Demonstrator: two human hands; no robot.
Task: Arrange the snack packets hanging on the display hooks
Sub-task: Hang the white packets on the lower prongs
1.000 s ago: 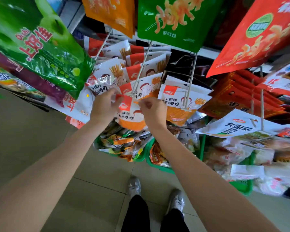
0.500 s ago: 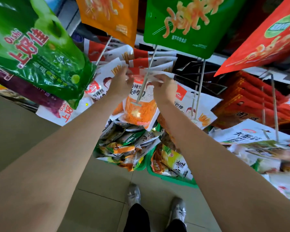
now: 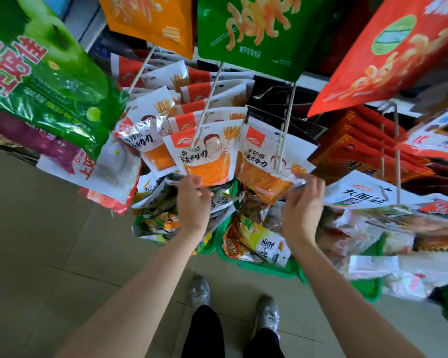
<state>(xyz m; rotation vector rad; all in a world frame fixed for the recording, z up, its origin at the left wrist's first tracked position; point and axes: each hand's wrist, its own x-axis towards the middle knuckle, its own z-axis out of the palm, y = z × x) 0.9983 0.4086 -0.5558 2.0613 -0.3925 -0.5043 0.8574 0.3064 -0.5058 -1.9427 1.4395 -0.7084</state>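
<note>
Three rows of white-and-orange snack packets hang on white wire hooks. The middle packet [image 3: 204, 156] sits at the front of its hook [image 3: 208, 104]. My left hand [image 3: 192, 205] is just under it, relaxed fingers touching its bottom edge. The right packet [image 3: 267, 161] hangs near the tip of the right hook [image 3: 286, 120]. My right hand [image 3: 303, 210] is below it, thumb and fingers pinching its lower right corner. A left row of the same packets [image 3: 145, 125] hangs on a third hook [image 3: 140, 68].
Large green [image 3: 36, 81], orange [image 3: 150, 19], green [image 3: 256, 29] and red [image 3: 393, 47] bags hang overhead. Red packets [image 3: 360, 151] and white packets [image 3: 357, 192] hang to the right. Green baskets [image 3: 269, 270] full of packets stand below. My shoes [image 3: 199, 293] are on the tiled floor.
Both hands have dropped from the top of the middle packet to below the rows. The middle packet now hangs free on its hook, and my right hand has shifted to the right packet.
</note>
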